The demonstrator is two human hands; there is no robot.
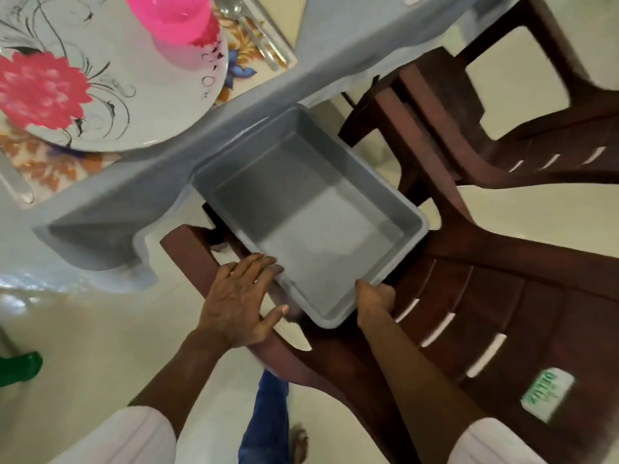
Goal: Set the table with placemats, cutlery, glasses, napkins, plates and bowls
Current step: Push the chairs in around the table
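Observation:
An empty grey plastic tub [407,214] sits on the seat of a brown plastic chair [502,313]. My left hand [239,303] lies flat with straight fingers against the tub's near left rim. My right hand [373,298] grips the tub's near corner, fingers curled under the rim. On the grey table [335,55] above, a white plate with a pink flower [110,105] rests on a floral placemat [50,169]. A pink bowl or cup [174,18] stands on the plate. A spoon and other cutlery [254,31] lie on the placemat to the plate's right.
A second brown chair [536,135] stands close on the right, next to the first. The table's edge overhangs the tub's far side. A knife [16,185] lies at the far left. A green object [20,368] sits on the pale floor at left.

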